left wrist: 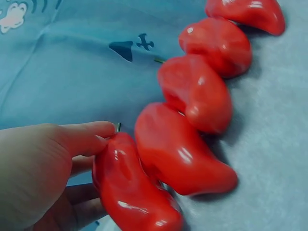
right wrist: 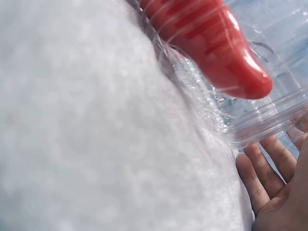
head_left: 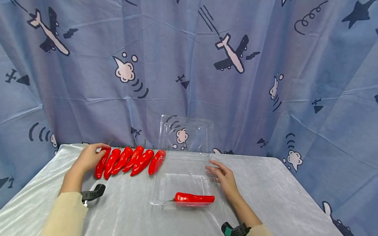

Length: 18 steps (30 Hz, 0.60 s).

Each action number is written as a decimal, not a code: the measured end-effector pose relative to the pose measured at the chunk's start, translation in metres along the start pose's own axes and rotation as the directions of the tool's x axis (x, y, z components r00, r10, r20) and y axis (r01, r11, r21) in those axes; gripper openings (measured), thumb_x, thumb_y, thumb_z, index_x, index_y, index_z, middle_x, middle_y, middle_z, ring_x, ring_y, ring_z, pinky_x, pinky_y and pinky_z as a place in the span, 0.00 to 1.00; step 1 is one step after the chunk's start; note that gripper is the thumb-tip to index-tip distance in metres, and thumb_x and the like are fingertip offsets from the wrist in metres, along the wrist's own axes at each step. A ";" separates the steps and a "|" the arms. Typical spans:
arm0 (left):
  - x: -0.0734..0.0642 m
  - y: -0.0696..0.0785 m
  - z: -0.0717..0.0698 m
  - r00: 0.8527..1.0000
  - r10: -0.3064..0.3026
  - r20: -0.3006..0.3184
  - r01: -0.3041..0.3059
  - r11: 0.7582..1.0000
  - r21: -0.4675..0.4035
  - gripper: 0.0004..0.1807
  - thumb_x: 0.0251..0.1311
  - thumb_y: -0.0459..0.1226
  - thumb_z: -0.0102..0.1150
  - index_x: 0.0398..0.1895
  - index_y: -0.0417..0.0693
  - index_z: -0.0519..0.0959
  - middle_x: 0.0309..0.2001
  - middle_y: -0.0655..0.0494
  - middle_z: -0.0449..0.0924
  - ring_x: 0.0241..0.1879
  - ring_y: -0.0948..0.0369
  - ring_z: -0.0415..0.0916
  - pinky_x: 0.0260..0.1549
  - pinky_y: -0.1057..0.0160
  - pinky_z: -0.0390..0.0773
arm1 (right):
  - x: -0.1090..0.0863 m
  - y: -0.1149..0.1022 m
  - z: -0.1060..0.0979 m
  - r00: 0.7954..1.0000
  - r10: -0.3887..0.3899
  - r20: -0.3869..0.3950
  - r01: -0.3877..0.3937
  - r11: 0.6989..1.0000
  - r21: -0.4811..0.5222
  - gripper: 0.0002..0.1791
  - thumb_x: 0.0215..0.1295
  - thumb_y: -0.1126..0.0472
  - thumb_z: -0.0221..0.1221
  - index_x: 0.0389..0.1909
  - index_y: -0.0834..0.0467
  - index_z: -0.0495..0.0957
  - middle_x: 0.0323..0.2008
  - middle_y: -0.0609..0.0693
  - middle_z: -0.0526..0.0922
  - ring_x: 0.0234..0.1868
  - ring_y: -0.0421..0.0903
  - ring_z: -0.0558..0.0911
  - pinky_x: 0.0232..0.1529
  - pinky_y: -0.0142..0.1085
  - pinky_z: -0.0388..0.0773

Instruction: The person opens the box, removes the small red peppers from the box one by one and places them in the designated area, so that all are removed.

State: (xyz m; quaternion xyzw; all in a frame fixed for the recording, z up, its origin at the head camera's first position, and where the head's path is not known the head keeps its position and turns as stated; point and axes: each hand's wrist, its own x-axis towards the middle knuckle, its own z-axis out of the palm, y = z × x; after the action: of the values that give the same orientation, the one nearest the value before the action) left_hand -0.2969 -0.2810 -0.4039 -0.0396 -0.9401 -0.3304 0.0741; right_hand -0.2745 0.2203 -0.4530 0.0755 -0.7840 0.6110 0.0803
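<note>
My left hand (head_left: 91, 158) is at the far left of a row, its fingers and thumb pinching the stem end of a shiny red pepper (left wrist: 130, 187). That pepper lies beside its neighbour (left wrist: 178, 151), close against it. A clear plastic clamshell container (head_left: 183, 182) stands in the middle with its lid (head_left: 192, 131) raised at the back. Inside, along the front wall, one red pepper (head_left: 193, 198) lies crosswise with its stem to the left. My right hand (head_left: 224, 178) rests at the container's right side, fingers loosely extended along the wall.
Several more red peppers (head_left: 142, 163) lie slanted in the row, stems toward the back; the rightmost one (head_left: 156, 162) is right at the container's left edge. A pale cloth (head_left: 124, 203) covers the table. Behind it hangs a blue curtain (head_left: 165, 82) with airplane prints.
</note>
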 end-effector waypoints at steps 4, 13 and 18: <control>-0.001 -0.004 0.003 1.000 0.025 0.004 -0.025 1.000 -0.004 0.18 0.71 0.32 0.46 0.57 0.36 0.79 0.55 0.27 0.78 0.47 0.40 0.79 0.46 0.45 0.78 | 0.000 0.000 0.000 1.000 -0.002 0.000 0.002 1.000 -0.008 0.21 0.76 0.61 0.53 0.66 0.61 0.74 0.56 0.65 0.84 0.45 0.38 0.88 0.43 0.29 0.83; -0.001 -0.010 0.007 0.997 0.075 -0.001 -0.075 0.997 -0.008 0.19 0.70 0.32 0.44 0.56 0.35 0.80 0.56 0.28 0.79 0.55 0.32 0.75 0.56 0.34 0.73 | 0.000 -0.001 0.000 1.000 0.005 -0.009 -0.005 1.000 -0.020 0.21 0.76 0.60 0.54 0.66 0.60 0.75 0.55 0.63 0.85 0.46 0.39 0.88 0.43 0.29 0.83; -0.002 -0.007 0.006 0.998 0.056 0.019 -0.056 0.998 0.002 0.18 0.70 0.33 0.48 0.57 0.34 0.79 0.56 0.27 0.78 0.55 0.33 0.75 0.56 0.34 0.72 | -0.001 0.000 0.000 1.000 0.008 0.000 -0.008 1.000 -0.008 0.21 0.76 0.60 0.53 0.66 0.59 0.75 0.56 0.64 0.85 0.46 0.40 0.88 0.43 0.29 0.83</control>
State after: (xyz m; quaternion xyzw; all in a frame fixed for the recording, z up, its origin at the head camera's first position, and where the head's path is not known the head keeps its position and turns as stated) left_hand -0.2966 -0.2832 -0.4130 -0.0691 -0.9398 -0.3264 0.0745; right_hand -0.2739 0.2202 -0.4530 0.0721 -0.7868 0.6080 0.0783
